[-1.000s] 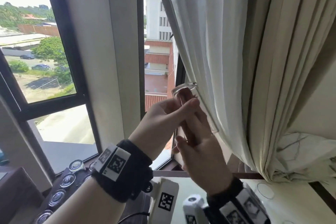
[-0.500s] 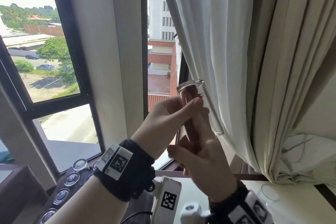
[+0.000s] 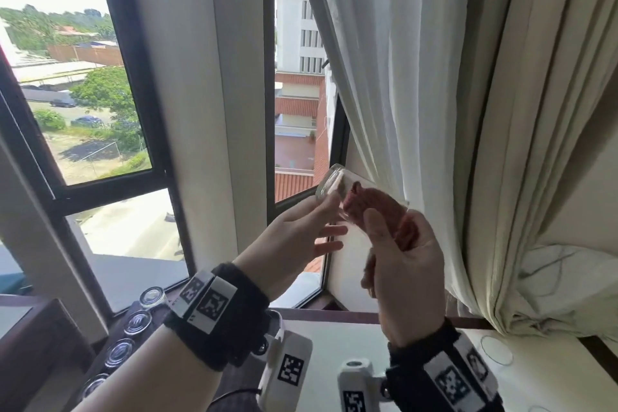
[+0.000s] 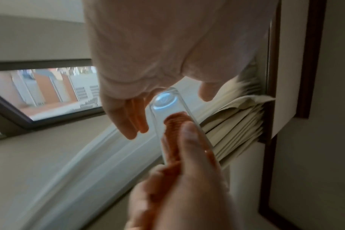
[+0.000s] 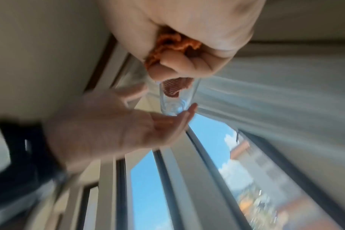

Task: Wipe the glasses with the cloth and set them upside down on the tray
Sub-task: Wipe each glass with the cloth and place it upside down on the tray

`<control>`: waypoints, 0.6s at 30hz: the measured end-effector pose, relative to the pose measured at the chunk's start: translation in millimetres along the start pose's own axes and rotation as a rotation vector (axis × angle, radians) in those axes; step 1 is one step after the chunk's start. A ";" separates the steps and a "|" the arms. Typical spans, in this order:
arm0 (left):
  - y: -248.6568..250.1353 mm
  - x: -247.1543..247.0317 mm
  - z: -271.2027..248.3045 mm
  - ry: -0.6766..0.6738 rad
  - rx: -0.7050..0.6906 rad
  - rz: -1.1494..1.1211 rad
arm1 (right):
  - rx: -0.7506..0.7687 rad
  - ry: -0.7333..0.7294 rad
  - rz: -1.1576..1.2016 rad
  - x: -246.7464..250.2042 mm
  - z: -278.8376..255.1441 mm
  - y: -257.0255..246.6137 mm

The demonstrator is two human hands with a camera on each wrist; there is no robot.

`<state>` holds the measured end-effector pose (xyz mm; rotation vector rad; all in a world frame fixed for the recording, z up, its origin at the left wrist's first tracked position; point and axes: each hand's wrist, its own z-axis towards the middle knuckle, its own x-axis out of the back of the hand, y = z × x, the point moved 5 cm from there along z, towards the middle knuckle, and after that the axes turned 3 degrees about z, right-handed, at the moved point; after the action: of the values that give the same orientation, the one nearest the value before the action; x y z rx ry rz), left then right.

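Up near the window, the glass (image 3: 337, 189) lies tilted in the air, its thick base toward the panes and its mouth toward the person. A reddish cloth (image 3: 371, 207) is stuffed inside it. The right hand (image 3: 404, 264) has its fingers curled round the bunched cloth and the mouth end of the glass, thumb lying along the wall. The left hand (image 3: 294, 237) is spread, fingers straight, with only the fingertips (image 3: 329, 206) touching the base end; it grips nothing.

Judging by this, the inside is being wiped and the glass turned on the cloth. The risk is plain: the glass is borne mostly by the wad of cloth and a light touch at the base, so a twist that loosens the cloth could let smooth glass slide off and drop to the bench (image 3: 334, 331) below, or knock the window frame (image 3: 271, 144) just beyond. The sheer curtain (image 3: 384, 77) hangs close on the right and could snag. Finished glasses (image 3: 152, 296) stand upturned in a row at lower left, on a dark tray (image 3: 133, 306).
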<state>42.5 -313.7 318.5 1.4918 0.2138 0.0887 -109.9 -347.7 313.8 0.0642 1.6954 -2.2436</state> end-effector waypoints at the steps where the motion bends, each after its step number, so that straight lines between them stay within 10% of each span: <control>1: 4.6 -2.1 -3.0 0.018 0.010 -0.014 | 0.152 0.026 -0.181 2.2 -1.2 -4.5; 5: 37.3 -16.6 -12.0 -0.021 -0.069 -0.067 | 0.804 -0.088 -0.637 -9.0 -20.7 -28.1; 8: 59.5 -20.5 -14.9 0.022 -0.236 0.014 | 0.863 -0.173 -0.906 -19.5 -22.1 -24.6; 11: 62.1 -18.7 -16.6 -0.006 -0.320 0.083 | 0.690 -0.338 -0.620 -30.0 -23.6 -23.8; 15: 45.6 -9.2 -13.4 -0.170 -0.224 -0.214 | -0.066 -0.525 0.269 -35.6 -31.5 -11.6; 18: 33.2 -3.5 -9.9 -0.099 -0.142 -0.314 | -0.130 -0.561 0.322 -39.4 -31.6 -10.6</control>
<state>39.6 -301.9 351.1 1.3019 0.3520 -0.2174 -80.7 -306.3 323.5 -0.2775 1.3986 -1.7026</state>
